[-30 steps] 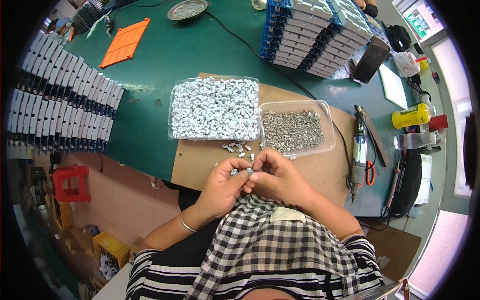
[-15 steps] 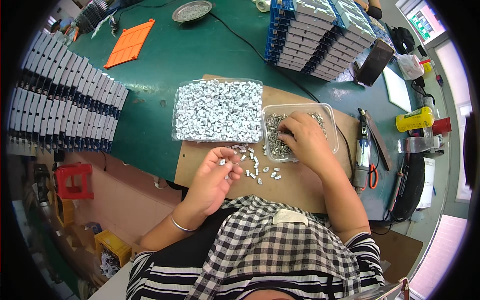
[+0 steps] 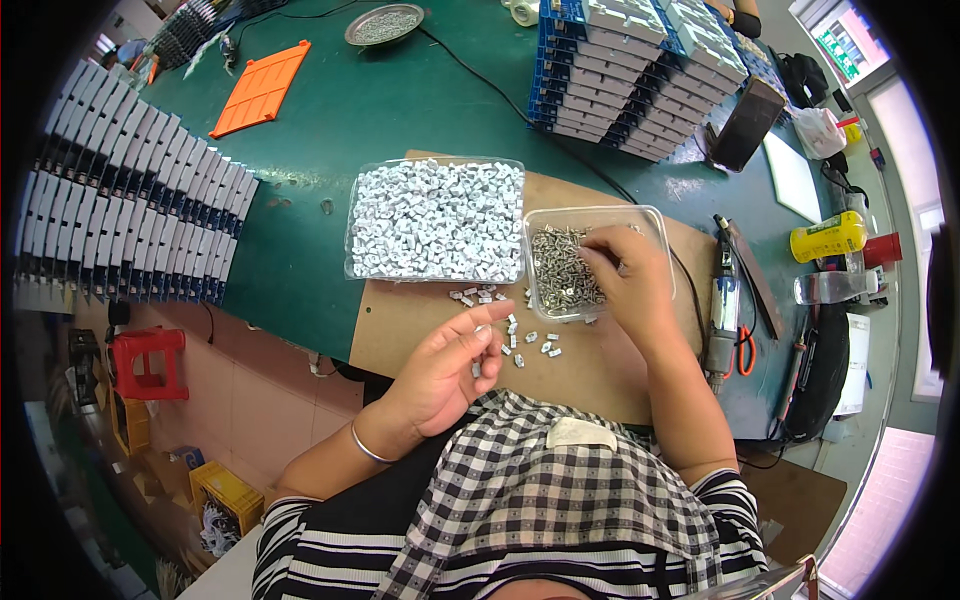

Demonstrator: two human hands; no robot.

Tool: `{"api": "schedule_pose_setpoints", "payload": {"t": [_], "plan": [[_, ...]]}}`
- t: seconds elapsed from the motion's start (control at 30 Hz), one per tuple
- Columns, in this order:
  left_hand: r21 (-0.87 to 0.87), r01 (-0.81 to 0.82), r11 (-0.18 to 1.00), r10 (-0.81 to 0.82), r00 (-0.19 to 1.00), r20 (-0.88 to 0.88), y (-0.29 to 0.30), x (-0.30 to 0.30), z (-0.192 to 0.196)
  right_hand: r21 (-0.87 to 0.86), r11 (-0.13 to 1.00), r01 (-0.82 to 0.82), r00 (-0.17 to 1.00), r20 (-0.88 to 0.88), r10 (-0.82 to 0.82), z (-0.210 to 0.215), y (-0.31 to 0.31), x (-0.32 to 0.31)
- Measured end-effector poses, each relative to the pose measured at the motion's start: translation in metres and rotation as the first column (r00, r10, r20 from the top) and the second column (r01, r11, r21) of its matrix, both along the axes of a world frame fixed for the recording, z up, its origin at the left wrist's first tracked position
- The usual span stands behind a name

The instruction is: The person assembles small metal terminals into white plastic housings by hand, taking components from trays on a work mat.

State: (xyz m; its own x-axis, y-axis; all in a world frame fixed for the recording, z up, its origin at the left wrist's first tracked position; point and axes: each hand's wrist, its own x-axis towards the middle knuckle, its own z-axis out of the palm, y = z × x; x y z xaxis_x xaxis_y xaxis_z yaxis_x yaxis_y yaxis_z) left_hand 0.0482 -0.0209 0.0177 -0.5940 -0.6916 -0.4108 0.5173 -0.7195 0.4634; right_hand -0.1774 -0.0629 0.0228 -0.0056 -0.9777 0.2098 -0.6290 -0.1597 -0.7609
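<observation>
My left hand is half curled, palm up, above the near edge of the brown board, with a small white block showing between its fingers. Several loose white blocks lie scattered just beyond it. My right hand reaches over a clear plastic tub of small metal screws. Its thumb and forefinger come together above the screws; whatever is between them is too small to make out. Left of the tub stands a clear tray heaped with white blocks.
A brown board lies under the containers. Stacked blue-and-white modules rise at the left and back right. An electric screwdriver, orange-handled scissors and a phone are at right. An orange panel lies far left.
My left hand has shifted right and slightly nearer, its forefinger stretching out more. My right hand has lifted from among the screws and drawn slightly right, with the fingers closing together.
</observation>
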Motion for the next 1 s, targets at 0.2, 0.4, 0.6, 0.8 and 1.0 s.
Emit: {"api": "schedule_pose_setpoints", "payload": {"t": [0.2,0.4,0.6,0.8,1.0], "plan": [[0.013,0.036,0.999,-0.035,0.997,-0.073,0.002,0.0,-0.003,0.251,0.927,-0.279,0.784,0.617,0.069,0.023,0.041,0.012],[0.0,0.07,0.998,-0.07,0.991,-0.113,0.004,-0.004,-0.006,0.304,0.846,-0.438,0.527,0.849,-0.032,0.019,0.06,0.025],[0.03,0.039,0.999,-0.03,0.965,-0.262,0.006,-0.009,-0.019,0.135,0.9,-0.414,0.816,0.492,0.302,0.013,0.058,0.039],[0.08,0.047,0.996,-0.03,0.98,-0.195,0.005,-0.009,-0.019,0.159,0.927,-0.34,0.846,0.482,0.228,0.007,0.058,0.042],[0.071,0.009,0.997,0.009,0.97,-0.245,0.006,-0.015,-0.021,0.073,0.941,-0.329,0.864,0.425,0.269,0.008,0.058,0.048]]}}
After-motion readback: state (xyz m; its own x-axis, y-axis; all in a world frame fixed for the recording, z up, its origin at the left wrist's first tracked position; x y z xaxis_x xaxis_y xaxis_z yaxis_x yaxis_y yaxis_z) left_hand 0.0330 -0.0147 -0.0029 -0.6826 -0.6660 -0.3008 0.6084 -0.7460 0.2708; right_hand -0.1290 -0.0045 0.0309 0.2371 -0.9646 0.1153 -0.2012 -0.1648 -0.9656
